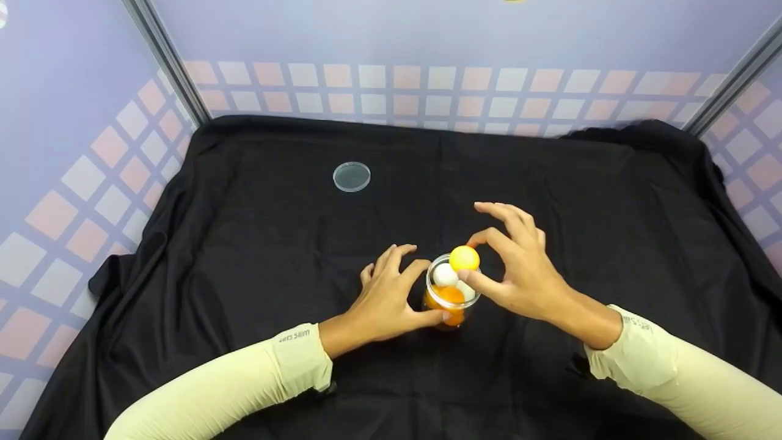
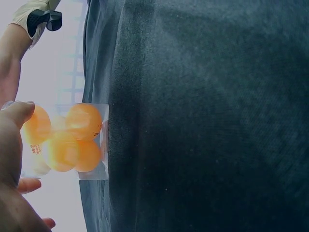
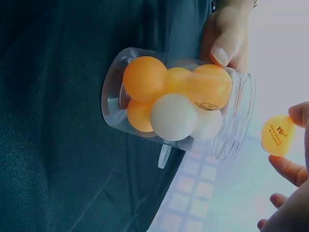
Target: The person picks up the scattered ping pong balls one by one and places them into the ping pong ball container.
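A clear plastic jar (image 3: 239,116) stands on the black cloth, its mouth uncovered. Several orange and white ping-pong balls (image 3: 174,117) fill most of it. My left hand (image 1: 391,299) grips the jar from the left side, thumb at the near wall and fingers around the far side. Just above the mouth, my right hand (image 1: 522,275) pinches an orange ping-pong ball (image 1: 464,259) between thumb and index finger, the other fingers spread. Printed lettering shows on this ball (image 3: 277,135) in the right wrist view.
A round clear lid (image 1: 352,176) lies on the black cloth (image 1: 275,214), farther back and left of the jar. Pale panels with pink and white squares (image 1: 406,76) rise behind the table and at both sides. The cloth has folds along its edges.
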{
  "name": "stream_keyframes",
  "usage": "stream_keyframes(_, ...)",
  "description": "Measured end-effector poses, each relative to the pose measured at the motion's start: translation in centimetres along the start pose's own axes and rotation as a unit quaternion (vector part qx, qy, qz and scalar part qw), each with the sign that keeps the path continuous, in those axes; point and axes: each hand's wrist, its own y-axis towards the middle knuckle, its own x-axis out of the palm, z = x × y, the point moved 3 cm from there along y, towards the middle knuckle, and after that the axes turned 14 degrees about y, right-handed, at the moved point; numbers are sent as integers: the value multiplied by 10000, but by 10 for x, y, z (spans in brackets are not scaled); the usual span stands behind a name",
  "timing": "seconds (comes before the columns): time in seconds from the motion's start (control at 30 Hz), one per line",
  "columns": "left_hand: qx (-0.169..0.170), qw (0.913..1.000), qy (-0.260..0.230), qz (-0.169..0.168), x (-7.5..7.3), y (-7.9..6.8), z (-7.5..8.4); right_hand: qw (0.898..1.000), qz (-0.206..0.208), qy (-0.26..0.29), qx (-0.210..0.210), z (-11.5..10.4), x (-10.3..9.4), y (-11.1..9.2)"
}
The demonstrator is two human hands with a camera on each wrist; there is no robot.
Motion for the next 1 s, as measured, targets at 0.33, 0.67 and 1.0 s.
stream_keyframes(0.33, 7, 10000, 26, -29, 0, 0, 0, 10000, -2, -19, -4, 1, -1, -1)
stream_keyframes(0.67, -7, 10000, 26, -8, 0, 0, 1, 10000, -22, 84, 43, 0, -2, 0)
stream_keyframes(1.0, 11, 10000, 20, -7, 0, 0, 0, 9995, 83, 271, 105, -1, -6, 1)
